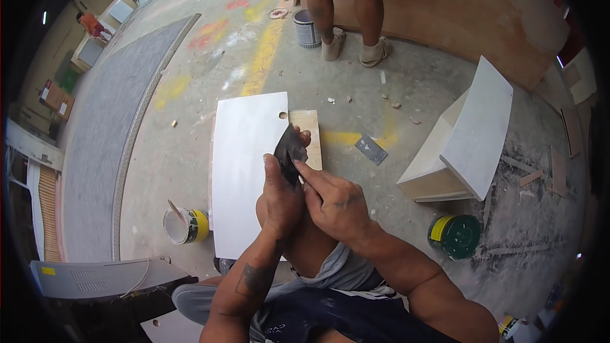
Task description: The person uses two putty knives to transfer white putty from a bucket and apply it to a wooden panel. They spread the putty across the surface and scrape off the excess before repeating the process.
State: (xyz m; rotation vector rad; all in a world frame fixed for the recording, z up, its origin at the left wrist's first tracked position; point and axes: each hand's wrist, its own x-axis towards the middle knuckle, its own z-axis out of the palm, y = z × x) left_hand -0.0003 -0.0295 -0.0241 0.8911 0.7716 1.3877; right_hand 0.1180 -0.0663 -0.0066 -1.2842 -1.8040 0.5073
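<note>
The left hand (pixel 283 200) grips a black sheet (pixel 287 155), thumb up along its left side and fingertips showing past its right side. The right hand (pixel 338 203) is bent, its index finger laid on the sheet's near right part; whether it also pinches the sheet cannot be told. The sheet is held above the right edge of a white panel (pixel 244 165) with a round hole near its far right corner. Pale wood (pixel 309 128) shows beside that edge. Right of it, a grey rectangular plate (pixel 371 150) lies on the concrete floor (pixel 356 98). An open tub (pixel 198 225) with a stick in it stands left of the panel; a green bucket (pixel 459 237) is at the near right.
</note>
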